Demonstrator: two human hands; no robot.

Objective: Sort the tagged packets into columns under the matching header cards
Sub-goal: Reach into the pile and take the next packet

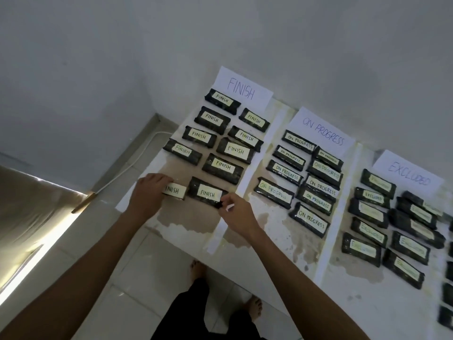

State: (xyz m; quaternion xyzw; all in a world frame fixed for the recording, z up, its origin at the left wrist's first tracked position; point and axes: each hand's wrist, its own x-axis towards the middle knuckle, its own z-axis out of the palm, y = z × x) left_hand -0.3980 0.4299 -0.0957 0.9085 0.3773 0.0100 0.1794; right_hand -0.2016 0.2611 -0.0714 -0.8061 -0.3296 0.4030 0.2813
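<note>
At the bottom of the FINISH column, left of centre in the frame, the left hand (149, 192) curls its fingers over the left end of the leftmost FINISH packet (175, 191). Just beside it, the right hand (235, 212) pinches the lower right corner of the neighbouring FINISH packet (206, 192); both packets lie on the table (188, 224). More tagged packets run up to the FINISH header card (241, 88), with further columns to the right under the ON PROGRESS header card (323, 131) and the EXCLUDED header card (409, 174).

FINISH card (241, 88) left, ON PROGRESS card (322, 131) middle — EXCLUDED card (409, 174) seemingly rightmost.
</note>
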